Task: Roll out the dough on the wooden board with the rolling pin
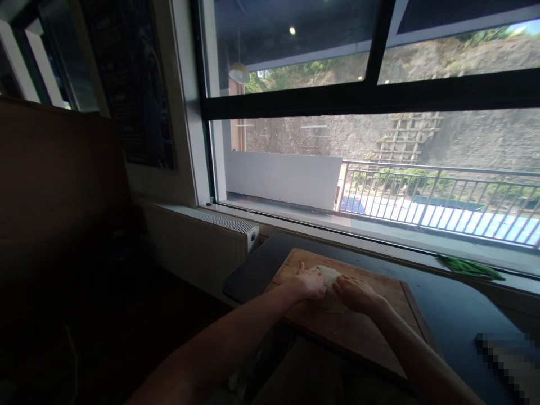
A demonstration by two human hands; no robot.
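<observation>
A pale lump of dough (328, 275) lies on a wooden board (385, 281). My left hand (313, 282) is curled against its left side, with the thumb raised. From the right, my right hand (353, 291) presses its bent fingers onto the dough. Both hands are closed on it, close together with the dough between and beyond them. Part of the dough and some fingertips are hidden behind the hands. A light smear, perhaps flour or dough, marks the board near my wrists.
The board rests on a dark table (458, 306) with rounded corners. A green cloth (470, 266) lies on the window sill beyond. At the table's right edge is a blurred-out flat object (512, 360). A white radiator (202, 230) stands left, below the window.
</observation>
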